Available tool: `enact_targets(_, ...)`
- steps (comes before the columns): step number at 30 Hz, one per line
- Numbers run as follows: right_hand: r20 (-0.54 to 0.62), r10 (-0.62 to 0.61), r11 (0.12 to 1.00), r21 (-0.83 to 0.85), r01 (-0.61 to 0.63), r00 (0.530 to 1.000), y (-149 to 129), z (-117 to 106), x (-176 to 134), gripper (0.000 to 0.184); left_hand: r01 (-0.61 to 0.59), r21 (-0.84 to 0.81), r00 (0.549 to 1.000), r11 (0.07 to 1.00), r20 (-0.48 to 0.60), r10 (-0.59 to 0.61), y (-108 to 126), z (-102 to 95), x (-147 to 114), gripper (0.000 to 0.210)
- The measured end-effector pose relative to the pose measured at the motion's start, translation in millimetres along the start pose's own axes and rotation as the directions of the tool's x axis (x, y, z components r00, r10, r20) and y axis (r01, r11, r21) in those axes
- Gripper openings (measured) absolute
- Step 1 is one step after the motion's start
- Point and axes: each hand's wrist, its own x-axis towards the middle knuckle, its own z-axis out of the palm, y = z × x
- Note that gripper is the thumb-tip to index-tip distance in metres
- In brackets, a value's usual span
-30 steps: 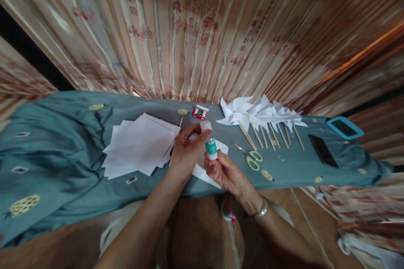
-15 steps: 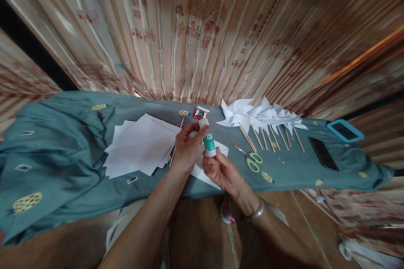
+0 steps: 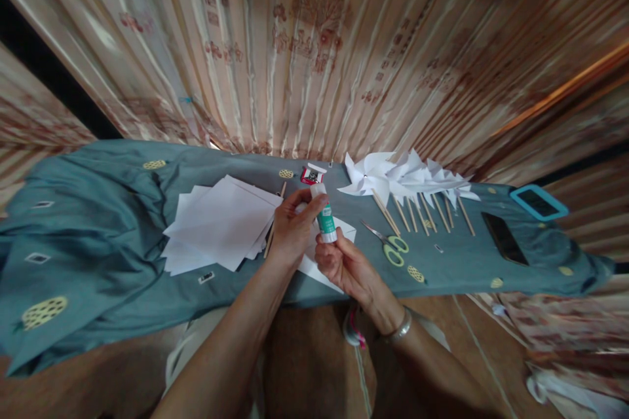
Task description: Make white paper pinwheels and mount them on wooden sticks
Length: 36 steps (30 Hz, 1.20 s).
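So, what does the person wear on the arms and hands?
Both forearms are bare, with no sleeves in view. The right hand has a silver-coloured bangle around its wrist. The left hand shows no ring, watch or glove that I can make out.

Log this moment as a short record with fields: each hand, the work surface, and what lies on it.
left hand: grips the white cap end of the glue stick
right hand: holds the glue stick's green body, upright
surface: table under a teal cloth
left of hands: loose white paper sheets
right of hands: green-handled scissors, paper pinwheels on wooden sticks, dark phone
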Motion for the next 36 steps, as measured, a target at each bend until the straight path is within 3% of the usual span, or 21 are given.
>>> enact_targets(14,-0.042,-0.063,0.998,0.005,0.063,0.997,-0.4,-6.5,0.6,0.025,-0.004,0.0,1.0,1.0,0.018,0.004,4.4,-0.7,-4.1,0.023)
enact_targets(36,-0.036,-0.101,0.994,-0.055,0.099,0.994,-1.8,-3.1,-0.1,0.032,0.001,-0.027,1.0,1.0,0.018,0.0,2.1,-0.1,-3.1,0.023)
